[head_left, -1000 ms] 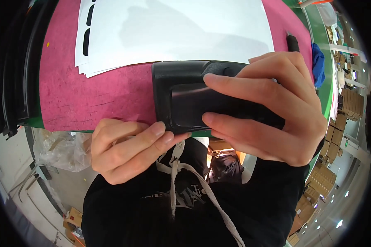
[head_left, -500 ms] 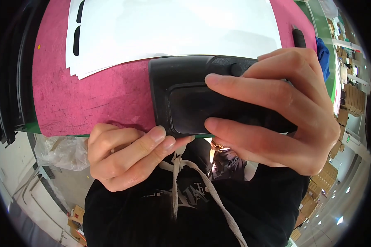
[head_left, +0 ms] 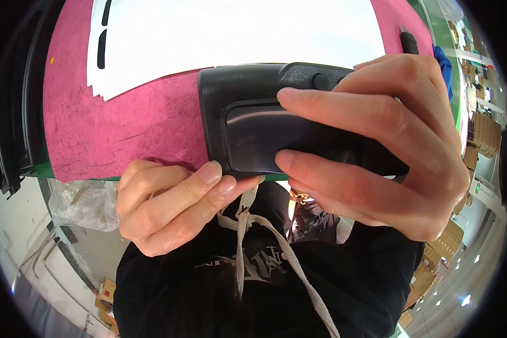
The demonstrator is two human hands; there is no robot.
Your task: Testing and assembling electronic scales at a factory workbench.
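Black casing [head_left: 239, 83] is held at the near edge of the pink mat [head_left: 124, 124], probably light and stiff; the left hand [head_left: 162, 205] pinches its near left corner; its glossy panel [head_left: 256, 135] looks slippery, easily scratched; the right hand [head_left: 403, 143] clasps its right part, fingers spread.

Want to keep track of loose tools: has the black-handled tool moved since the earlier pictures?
No, not visibly: the black-handled tool lies in about the same spot beside the right edge of the pink mat; the view itself shifted.
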